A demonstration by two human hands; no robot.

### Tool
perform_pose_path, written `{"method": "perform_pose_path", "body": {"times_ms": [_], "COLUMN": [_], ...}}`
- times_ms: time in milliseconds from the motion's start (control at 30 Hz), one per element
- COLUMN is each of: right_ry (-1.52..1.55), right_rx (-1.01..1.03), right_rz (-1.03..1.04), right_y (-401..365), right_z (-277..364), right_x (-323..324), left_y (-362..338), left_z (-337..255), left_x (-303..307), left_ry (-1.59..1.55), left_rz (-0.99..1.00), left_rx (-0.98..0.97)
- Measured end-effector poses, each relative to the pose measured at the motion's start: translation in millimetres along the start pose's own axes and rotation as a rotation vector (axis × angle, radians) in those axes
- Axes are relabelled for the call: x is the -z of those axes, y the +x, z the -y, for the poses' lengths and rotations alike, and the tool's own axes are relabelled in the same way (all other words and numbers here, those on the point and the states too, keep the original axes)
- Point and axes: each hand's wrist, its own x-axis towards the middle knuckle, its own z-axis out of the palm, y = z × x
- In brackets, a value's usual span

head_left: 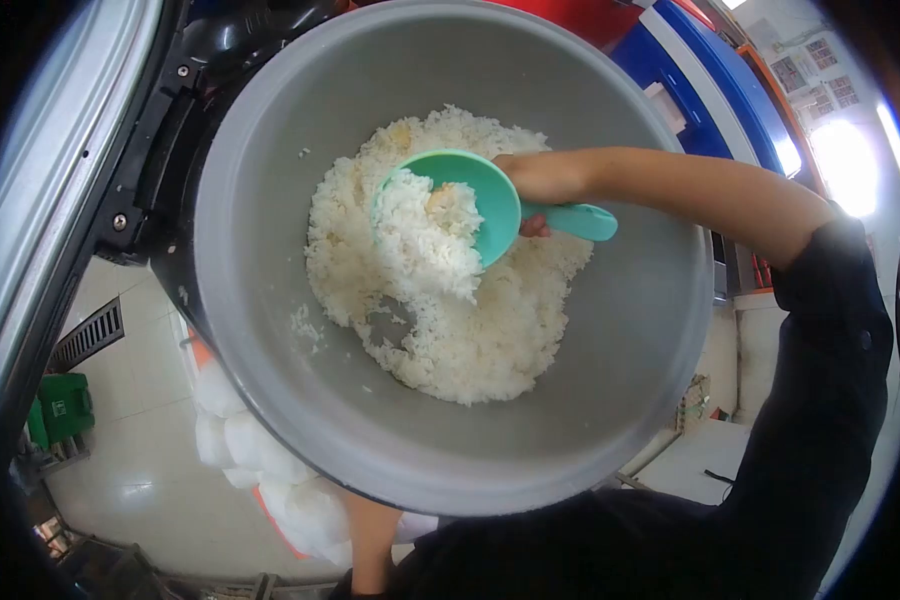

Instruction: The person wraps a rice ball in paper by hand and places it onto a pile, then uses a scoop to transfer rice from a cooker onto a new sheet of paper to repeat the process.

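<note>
A large grey pot (270,130) fills the middle of the view, with white cooked rice (480,355) on its bottom. Above that rice is a turquoise scoop (500,220), tilted and heaped with rice. My right hand (535,185) is closed on the scoop near its handle, partly hidden behind the bowl. A few loose grains stick to the pot's left wall. My left arm reaches down below the pot's front rim, beside white rounded items; the left hand itself is hidden behind the rim.
White rounded items (255,445) lie at the lower left outside the pot. The open lid's black hinge (120,220) is on the left. A green bin (62,408) stands on the tiled floor. Blue and red objects are behind the pot, upper right.
</note>
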Motion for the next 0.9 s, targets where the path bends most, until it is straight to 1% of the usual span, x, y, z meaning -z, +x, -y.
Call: {"method": "perform_pose_path", "body": {"times_ms": [33, 100, 133, 200, 233, 300, 367, 433, 467, 533, 567, 633, 667, 700, 767, 833, 867, 900], "right_ry": [0.003, 0.038, 0.031, 0.221, 0.209, 0.254, 0.260, 0.267, 0.257, 0.121, 0.120, -0.033, -0.117, -0.114, -0.108, -0.071, -0.078, -0.085], "right_rx": [-0.001, 0.117, 0.118, 0.116, 0.120, 0.131, 0.137, 0.154, 0.158, 0.184, 0.189, 0.062, -0.048, -0.047, -0.126, -0.151, -0.145, -0.140], "right_rz": [0.003, -0.036, -0.041, -0.013, -0.019, 0.042, -0.004, -0.057, -0.057, -0.325, -0.322, -0.513, -0.551, -0.549, -0.455, -0.439, -0.420, -0.401], "right_y": [-0.2, -4.9, -10.2, -23.3, -29.3, -41.7, -48.5, -54.3, -55.1, -52.4, -49.4, -42.9, -39.0, -34.5, -21.1, -14.1, -11.2, -8.7], "right_z": [-1.3, -1.2, 0.5, 5.3, 7.5, 11.9, 13.2, 18.1, 21.6, 32.9, 35.2, 40.8, 42.8, 38.1, 25.5, 23.7, 23.0, 22.1], "right_x": [-1.7, -7.7, -11.5, -16.3, -14.6, -10.9, -8.8, -8.3, -10.0, -19.7, -22.7, -31.0, -37.0, -38.1, -38.5, -41.8, -42.1, -42.5], "left_y": [-0.6, 0.9, 2.3, 4.3, 6.1, 12.3, 17.1, 22.3, 22.4, 22.9, 22.5, 22.3, 22.2, 21.8, 21.6, 20.7, 20.6, 20.4], "left_z": [0.4, 1.2, 0.6, -1.8, -3.8, -10.3, -23.9, -44.6, -41.7, -31.4, -31.1, -30.7, -28.4, -25.1, -25.7, -34.5, -34.2, -33.7], "left_x": [-0.5, -0.7, -1.9, -2.7, -2.7, -2.1, -1.0, 4.3, 3.4, 0.6, 1.2, 1.9, 1.1, -0.2, -0.2, 1.5, 1.6, 1.6], "left_ry": [0.007, 0.018, 0.024, 0.028, 0.027, 0.005, -0.011, -0.175, -0.177, -0.198, -0.194, -0.133, -0.130, -0.115, -0.099, -0.072, -0.070, -0.077], "left_rz": [0.003, 0.000, -0.003, -0.010, -0.019, -0.033, -0.053, -0.037, -0.047, -0.073, -0.078, -0.037, -0.038, -0.041, -0.043, -0.115, -0.112, -0.079], "left_rx": [-0.005, -0.011, -0.013, -0.013, -0.010, 0.012, 0.019, 0.094, 0.090, -0.035, -0.034, -0.029, -0.029, -0.028, -0.022, -0.089, -0.084, -0.027]}}
